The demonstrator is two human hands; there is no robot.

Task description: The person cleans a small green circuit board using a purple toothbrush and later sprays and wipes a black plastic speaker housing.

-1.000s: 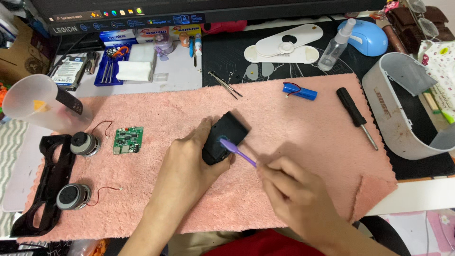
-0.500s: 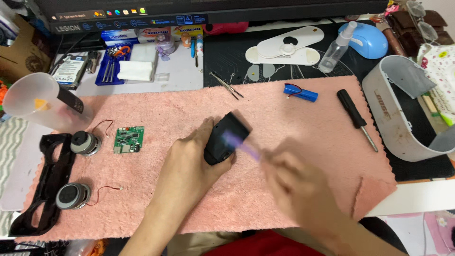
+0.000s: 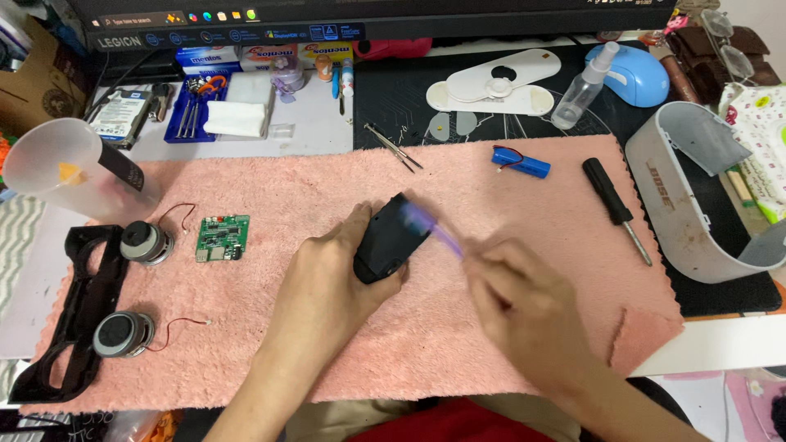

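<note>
Left hand (image 3: 327,286) clamps the black housing (image 3: 389,241); right hand (image 3: 524,307) pinches the purple brush (image 3: 434,232) (blurred). Hard strokes risk the housing slipping.

The light over my tabletop (image 3: 327,135) is bright and even, falling from above, so the shadows are soft and short. My left hand (image 3: 327,278) is sharp and throws only a faint shade onto the pink towel (image 3: 491,196) beneath it. My right hand (image 3: 524,307) is smeared by motion blur, and the purple brush (image 3: 434,231) it holds is a hazy streak. The white band (image 3: 679,205) at the right takes a mild glare along its curved face. The clear cup (image 3: 57,168) at the left glows pale. Straight edges bow slightly near the corners, and the far left edge is darker.
</note>
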